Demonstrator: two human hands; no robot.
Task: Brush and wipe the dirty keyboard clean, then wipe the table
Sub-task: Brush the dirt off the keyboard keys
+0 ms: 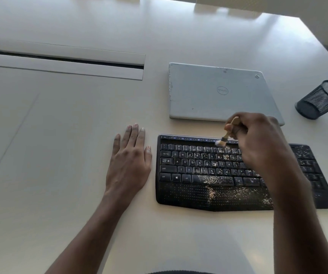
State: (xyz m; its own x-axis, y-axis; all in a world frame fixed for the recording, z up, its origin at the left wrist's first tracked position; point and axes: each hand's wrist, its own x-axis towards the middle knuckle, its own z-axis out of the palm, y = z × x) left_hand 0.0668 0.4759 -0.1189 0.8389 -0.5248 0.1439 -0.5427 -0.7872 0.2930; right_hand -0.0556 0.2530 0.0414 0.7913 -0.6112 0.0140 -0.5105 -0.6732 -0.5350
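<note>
A black keyboard [194,175] lies on the white table [70,135], its keys and palm rest strewn with pale crumbs. My right hand [258,141] hovers over the keyboard's upper middle and grips a small wooden-handled brush [226,135]. The pale bristles touch the top key rows. My right forearm hides part of the keyboard's right half. My left hand [129,157] rests flat on the table just left of the keyboard, fingers spread, holding nothing.
A closed silver laptop [214,91] lies directly behind the keyboard. A black mesh pen cup [321,99] lies tipped at the far right. A long cable slot with a flap [64,64] runs across the table at the back left.
</note>
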